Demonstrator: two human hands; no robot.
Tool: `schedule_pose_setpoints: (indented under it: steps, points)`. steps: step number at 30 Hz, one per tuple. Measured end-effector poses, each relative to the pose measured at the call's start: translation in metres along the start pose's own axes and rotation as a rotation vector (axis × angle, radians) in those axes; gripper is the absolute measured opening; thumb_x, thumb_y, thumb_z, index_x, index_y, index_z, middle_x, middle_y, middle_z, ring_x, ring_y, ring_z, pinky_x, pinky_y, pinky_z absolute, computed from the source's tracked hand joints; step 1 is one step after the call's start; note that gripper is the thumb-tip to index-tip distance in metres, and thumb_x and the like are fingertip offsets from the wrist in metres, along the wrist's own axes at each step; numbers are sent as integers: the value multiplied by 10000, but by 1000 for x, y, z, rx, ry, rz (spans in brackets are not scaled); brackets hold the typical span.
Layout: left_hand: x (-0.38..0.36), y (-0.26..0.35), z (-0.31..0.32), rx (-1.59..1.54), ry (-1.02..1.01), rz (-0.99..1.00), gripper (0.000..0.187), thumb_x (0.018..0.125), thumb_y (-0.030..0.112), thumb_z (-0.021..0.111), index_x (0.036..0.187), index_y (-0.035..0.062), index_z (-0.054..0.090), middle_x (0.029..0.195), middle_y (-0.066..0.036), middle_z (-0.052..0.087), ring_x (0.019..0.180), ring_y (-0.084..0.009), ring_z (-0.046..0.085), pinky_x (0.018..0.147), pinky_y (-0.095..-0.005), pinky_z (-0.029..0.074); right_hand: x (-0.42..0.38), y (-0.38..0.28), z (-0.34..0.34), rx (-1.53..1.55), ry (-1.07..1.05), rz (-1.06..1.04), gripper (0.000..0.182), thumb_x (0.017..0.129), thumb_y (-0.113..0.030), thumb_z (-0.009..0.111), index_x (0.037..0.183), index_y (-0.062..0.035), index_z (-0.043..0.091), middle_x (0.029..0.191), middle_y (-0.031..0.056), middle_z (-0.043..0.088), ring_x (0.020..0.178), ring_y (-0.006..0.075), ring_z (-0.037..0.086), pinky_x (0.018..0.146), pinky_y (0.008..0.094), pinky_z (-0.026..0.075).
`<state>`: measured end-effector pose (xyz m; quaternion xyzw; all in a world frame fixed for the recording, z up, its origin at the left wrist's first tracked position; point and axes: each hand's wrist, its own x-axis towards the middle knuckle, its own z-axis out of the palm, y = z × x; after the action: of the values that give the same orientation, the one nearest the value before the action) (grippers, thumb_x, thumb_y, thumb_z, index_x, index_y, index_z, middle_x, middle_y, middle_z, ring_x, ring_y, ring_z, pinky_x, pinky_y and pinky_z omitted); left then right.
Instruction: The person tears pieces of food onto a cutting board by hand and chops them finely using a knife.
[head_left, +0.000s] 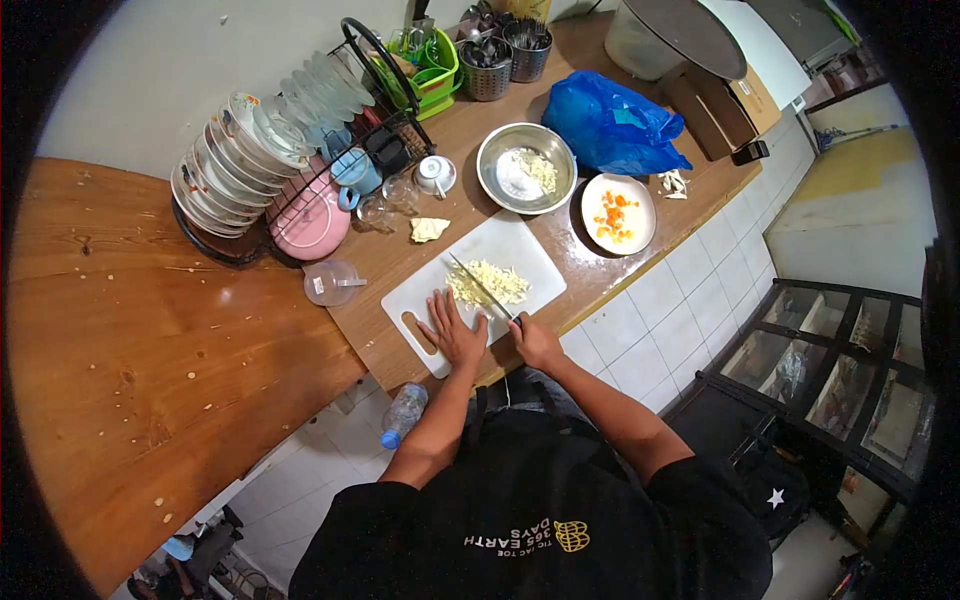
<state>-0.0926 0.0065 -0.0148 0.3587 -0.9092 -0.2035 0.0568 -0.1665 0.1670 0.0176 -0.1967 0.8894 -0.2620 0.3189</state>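
Observation:
My right hand [538,343] grips the handle of a knife [484,286], whose blade lies across a heap of finely chopped pale vegetable [503,281]. The heap sits on a white cutting board [535,250] with a handle slot. My left hand [455,332] rests on the board at the near side of the heap, fingers stretched out and apart, holding nothing. Beyond the board stands a metal bowl [490,185] with more pale pieces in it. To its right, a white plate [640,232] carries small orange pieces that look like carrot.
A blue plastic bag [612,122] and a cardboard box [712,115] lie at the back right. On the left stand a dish rack with plates [232,165], a pink bowl [312,215] and a clear plastic cup [330,283]. A water bottle [404,412] is near my left forearm.

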Motion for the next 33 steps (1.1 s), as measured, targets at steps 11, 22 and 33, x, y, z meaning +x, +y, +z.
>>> schedule_pose_setpoints:
  steps: [11, 22, 33]
  points:
    - [5, -3, -6, 1, 19, 10, 866, 822, 442, 697, 1558, 144, 351, 1648, -81, 293, 1552, -270, 180, 1223, -606, 14, 27, -2, -52, -270, -74, -76, 467, 1029, -495, 450, 1079, -42, 554, 850, 274, 692, 823, 482, 676, 747, 584, 523]
    - [9, 4, -10, 15, 17, -18, 844, 804, 427, 702, 1532, 125, 401, 1631, -89, 323, 1541, -283, 211, 1225, -625, 20, 56, 25, -62, -317, -161, -125, 399, 1037, -417, 483, 1052, -25, 556, 846, 287, 685, 845, 485, 671, 742, 575, 523]
    - [6, 4, -8, 27, 60, 12, 867, 820, 452, 694, 1555, 124, 370, 1630, -91, 322, 1540, -285, 211, 1223, -630, 19, 73, 36, -87, -159, -301, -269, 502, 1045, -469, 439, 1059, 7, 598, 905, 318, 678, 904, 507, 655, 808, 579, 507]
